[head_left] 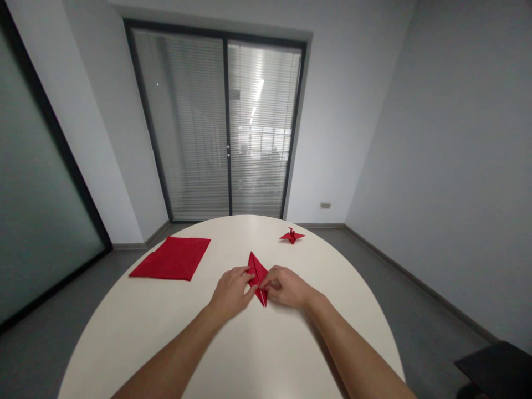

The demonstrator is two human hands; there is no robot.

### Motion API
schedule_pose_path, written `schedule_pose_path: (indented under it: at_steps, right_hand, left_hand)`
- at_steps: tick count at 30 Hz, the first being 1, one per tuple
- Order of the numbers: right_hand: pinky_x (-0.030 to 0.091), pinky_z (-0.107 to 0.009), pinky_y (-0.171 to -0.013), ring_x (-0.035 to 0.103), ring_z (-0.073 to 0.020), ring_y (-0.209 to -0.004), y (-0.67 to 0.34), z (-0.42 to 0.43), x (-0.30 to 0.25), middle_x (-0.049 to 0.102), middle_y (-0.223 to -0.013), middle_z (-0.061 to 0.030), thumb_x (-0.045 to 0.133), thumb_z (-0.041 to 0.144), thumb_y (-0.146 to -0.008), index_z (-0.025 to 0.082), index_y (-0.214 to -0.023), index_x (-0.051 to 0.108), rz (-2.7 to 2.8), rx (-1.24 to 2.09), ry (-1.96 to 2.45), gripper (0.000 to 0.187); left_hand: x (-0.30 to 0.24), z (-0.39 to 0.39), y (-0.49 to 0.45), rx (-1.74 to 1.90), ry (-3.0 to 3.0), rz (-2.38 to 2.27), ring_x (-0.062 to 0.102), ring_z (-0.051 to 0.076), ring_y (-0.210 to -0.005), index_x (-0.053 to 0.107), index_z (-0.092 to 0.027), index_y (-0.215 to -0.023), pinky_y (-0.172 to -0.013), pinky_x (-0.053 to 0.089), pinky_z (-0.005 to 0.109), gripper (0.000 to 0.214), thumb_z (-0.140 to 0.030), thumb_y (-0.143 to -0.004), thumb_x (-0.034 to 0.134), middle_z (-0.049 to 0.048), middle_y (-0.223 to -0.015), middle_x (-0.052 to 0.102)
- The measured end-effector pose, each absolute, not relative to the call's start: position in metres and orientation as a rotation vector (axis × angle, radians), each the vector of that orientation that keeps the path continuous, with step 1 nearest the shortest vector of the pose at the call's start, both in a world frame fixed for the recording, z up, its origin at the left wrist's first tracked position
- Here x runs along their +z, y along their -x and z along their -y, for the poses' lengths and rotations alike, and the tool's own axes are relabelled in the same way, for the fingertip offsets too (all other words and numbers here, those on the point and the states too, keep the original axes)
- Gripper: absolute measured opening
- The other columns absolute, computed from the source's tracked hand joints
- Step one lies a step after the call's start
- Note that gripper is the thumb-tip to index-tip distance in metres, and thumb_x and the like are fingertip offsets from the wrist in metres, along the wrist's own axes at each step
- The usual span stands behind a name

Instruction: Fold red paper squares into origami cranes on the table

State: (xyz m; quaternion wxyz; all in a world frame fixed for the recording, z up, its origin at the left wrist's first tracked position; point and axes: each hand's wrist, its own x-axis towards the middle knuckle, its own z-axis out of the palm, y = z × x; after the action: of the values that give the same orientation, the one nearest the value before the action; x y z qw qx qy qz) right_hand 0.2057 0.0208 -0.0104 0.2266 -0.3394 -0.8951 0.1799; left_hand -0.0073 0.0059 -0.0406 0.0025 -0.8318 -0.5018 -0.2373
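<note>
A partly folded piece of red origami paper point(257, 267) lies on the white table in front of me, diamond-shaped with a crease line down its middle. My left hand point(233, 289) rests against its left edge, fingers spread over the paper and thumb near its lower part. From the right, my right hand point(286, 286) pinches the paper near its centre, thumb and forefinger together. Those fingers cover part of the right side. Farther back stands a finished red paper crane point(292, 236), with its wings out.
Several red paper sheets point(177, 259) seem to lie at the table's left. The round white table point(249, 354) has a curved edge all around. Behind it are a glass door with blinds point(228, 127) and grey walls. A dark chair-like object point(499, 366) sits at lower right.
</note>
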Motion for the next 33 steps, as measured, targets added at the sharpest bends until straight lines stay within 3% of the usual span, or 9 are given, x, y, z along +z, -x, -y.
schedule_pose_path:
  at_steps: [4, 9, 19, 33]
  right_hand:
    - [0.049, -0.026, -0.080, 0.066, -0.0176, -0.083, -0.206, -0.022, -0.016, 0.075, -0.090, -0.0012, 0.052, 0.007, -0.075, 0.023, -0.092, 0.077, 2.448, 0.522, 0.943, 0.035]
    - [0.047, -0.032, -0.093, 0.062, -0.0209, -0.102, -0.212, -0.031, -0.023, 0.072, -0.105, -0.0055, 0.052, 0.000, -0.069, 0.020, -0.105, 0.072, 2.351, 0.404, 0.994, 0.046]
    - [0.047, -0.038, -0.099, 0.058, -0.0227, -0.114, -0.216, -0.036, -0.031, 0.067, -0.120, -0.0083, 0.053, 0.010, -0.087, 0.022, -0.099, 0.074, 2.367, 0.395, 0.973, 0.027]
    - [0.046, -0.036, -0.097, 0.060, -0.0218, -0.108, -0.216, -0.036, -0.032, 0.068, -0.114, -0.0067, 0.053, 0.001, -0.074, 0.020, -0.092, 0.070, 2.386, 0.445, 0.967, 0.031]
  left_hand:
    - [-0.043, -0.006, 0.007, -0.769, 2.600, 1.618, 0.058, 0.029, -0.120, 0.071, -0.022, -0.112, -0.101, 0.045, 0.044, 0.032, -0.040, -0.088, 0.061, 0.0111, -0.130, 0.064]
    - [-0.043, -0.004, 0.005, -0.814, 2.622, 1.584, 0.057, 0.030, -0.120, 0.069, -0.021, -0.113, -0.106, 0.041, 0.046, 0.037, -0.042, -0.082, 0.068, 0.0109, -0.127, 0.066]
    - [-0.043, -0.004, 0.008, -0.724, 2.737, 1.481, 0.050, 0.031, -0.129, 0.063, -0.021, -0.127, -0.113, 0.034, 0.050, 0.049, -0.040, -0.082, 0.066, 0.0103, -0.139, 0.059]
    - [-0.044, -0.004, 0.014, -0.567, 2.906, 1.415, 0.040, 0.035, -0.138, 0.048, -0.024, -0.141, -0.117, 0.024, 0.057, 0.071, -0.053, -0.079, 0.067, 0.0109, -0.151, 0.046]
